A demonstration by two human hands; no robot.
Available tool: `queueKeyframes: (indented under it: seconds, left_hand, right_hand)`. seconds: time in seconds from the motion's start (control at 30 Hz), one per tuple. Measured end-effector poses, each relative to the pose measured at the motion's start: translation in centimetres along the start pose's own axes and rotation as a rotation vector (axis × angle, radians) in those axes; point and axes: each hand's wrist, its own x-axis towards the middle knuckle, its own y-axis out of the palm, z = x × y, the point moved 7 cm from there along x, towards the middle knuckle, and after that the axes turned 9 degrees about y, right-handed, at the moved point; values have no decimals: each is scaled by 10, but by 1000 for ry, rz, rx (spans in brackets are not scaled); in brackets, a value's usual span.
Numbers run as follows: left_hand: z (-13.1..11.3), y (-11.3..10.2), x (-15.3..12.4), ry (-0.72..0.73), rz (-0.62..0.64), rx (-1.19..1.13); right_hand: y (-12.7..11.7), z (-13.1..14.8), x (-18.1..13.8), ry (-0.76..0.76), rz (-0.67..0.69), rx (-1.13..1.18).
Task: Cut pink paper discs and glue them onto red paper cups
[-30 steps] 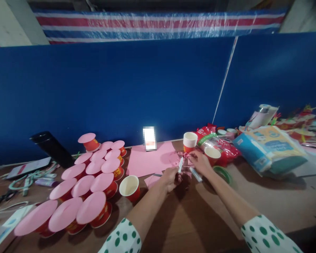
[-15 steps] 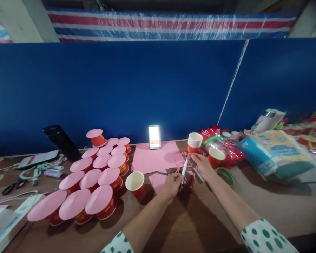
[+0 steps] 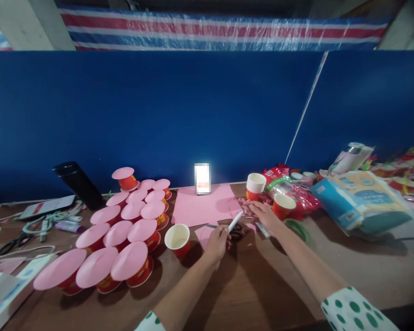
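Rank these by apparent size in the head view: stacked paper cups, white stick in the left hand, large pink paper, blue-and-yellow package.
1. Blue-and-yellow package
2. Large pink paper
3. Stacked paper cups
4. White stick in the left hand

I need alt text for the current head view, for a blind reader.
A person's left hand holds a white pen-like stick over a brown table, while the right hand is near pink paper scraps. Red cups topped with pink discs stand grouped at left; a blue partition rises behind.
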Motion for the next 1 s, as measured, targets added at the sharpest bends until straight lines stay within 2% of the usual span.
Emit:
queueKeyframes:
  seconds: [0.13, 0.23, 0.5, 0.73, 0.8, 0.93, 1.0]
  left_hand:
    - [-1, -2, -1, 29, -15, 20]
    - [-1, -2, 0, 43, -1, 32]
    - [3, -3, 1, 22, 13, 52]
    - [1, 1, -1, 35, 80, 159]
    - [-3, 2, -2, 84, 111, 227]
    - [-20, 8, -6, 276, 205, 395]
    - [-25, 9, -8, 301, 233, 414]
  right_hand:
    - [3, 1, 3, -54, 83, -55]
    - [5, 2, 3, -38, 128, -102]
    - [3, 3, 4, -11, 188, -176]
    - [7, 13, -2, -74, 204, -392]
    - [10, 18, -6, -84, 205, -434]
    - [20, 24, -13, -74, 269, -485]
    - [22, 21, -14, -49, 309, -482]
